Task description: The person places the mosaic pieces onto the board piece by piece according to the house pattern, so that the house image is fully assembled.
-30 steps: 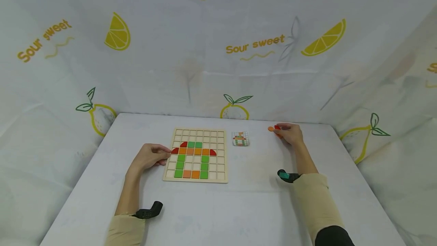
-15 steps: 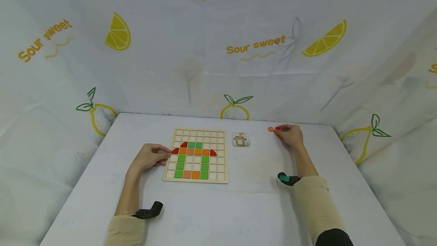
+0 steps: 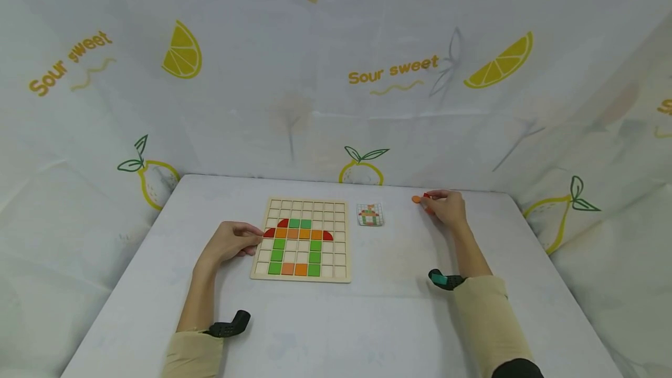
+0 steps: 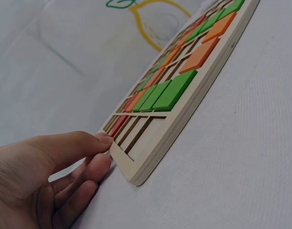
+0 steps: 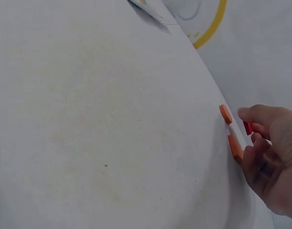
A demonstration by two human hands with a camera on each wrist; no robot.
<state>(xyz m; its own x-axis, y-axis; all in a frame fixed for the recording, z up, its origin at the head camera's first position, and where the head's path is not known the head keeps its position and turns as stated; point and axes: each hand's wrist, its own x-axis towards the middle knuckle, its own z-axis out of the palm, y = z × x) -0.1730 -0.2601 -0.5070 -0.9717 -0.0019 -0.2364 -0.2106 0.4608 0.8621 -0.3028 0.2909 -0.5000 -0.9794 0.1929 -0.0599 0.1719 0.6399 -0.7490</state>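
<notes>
My left hand holds the left edge of a wooden grid board; in the left wrist view a fingertip lies on the rim by a red piece, the other fingers curled beside it. Green, orange and red tiles form a pattern in the board's cells. At the far right, my right hand pinches a small red piece, mostly hidden by the fingers. Close to those fingers lie a round orange piece and another orange piece.
A small card with a printed coloured grid pattern lies right of the board. The white table meets a hanging lemon-print cloth at the back. Dark wrist devices sit on both arms.
The red piece at my right hand has shifted slightly within the fingers and shows less. My left hand and the board have stayed in place.
</notes>
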